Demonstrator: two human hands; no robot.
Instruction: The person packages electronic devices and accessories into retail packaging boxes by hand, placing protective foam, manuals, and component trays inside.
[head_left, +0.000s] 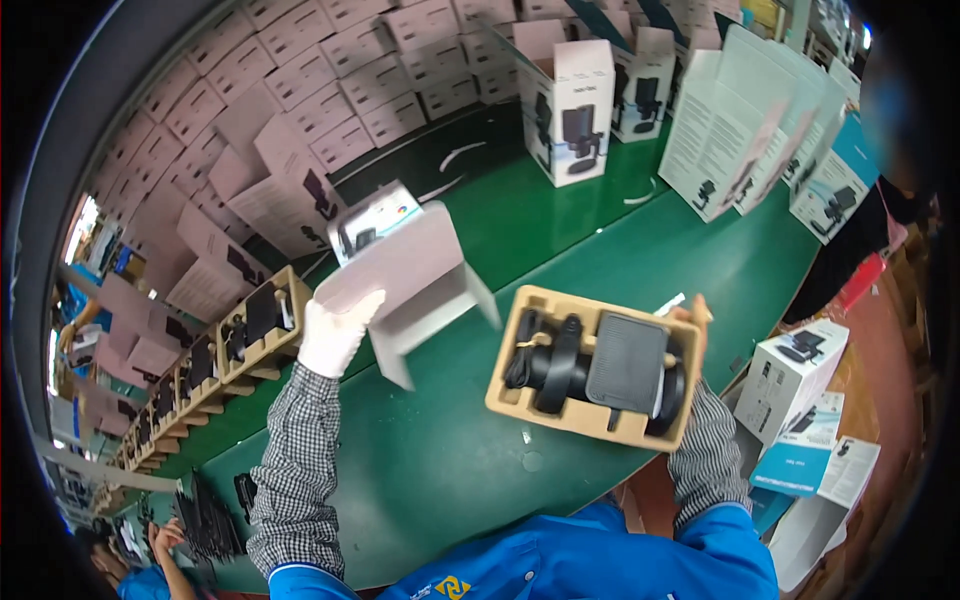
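My left hand (335,332), in a white glove, is closed on the edge of an open white packaging box (400,270). The box is tilted above the bench with its flaps hanging loose. In my right hand (695,318) is a tan moulded tray (590,432), gripped by its right end; most of that hand is hidden behind it. The tray holds a black microphone (630,360), a coiled black cable (525,350) and a curved black part (562,365). Box and tray are apart.
A green bench (450,450) runs beneath. More trays with microphones (262,320) line the left. Open printed boxes (570,120) stand at the back; others (795,380) are stacked at the right. White cartons (330,80) form a wall behind. Another person's hand (165,538) is at lower left.
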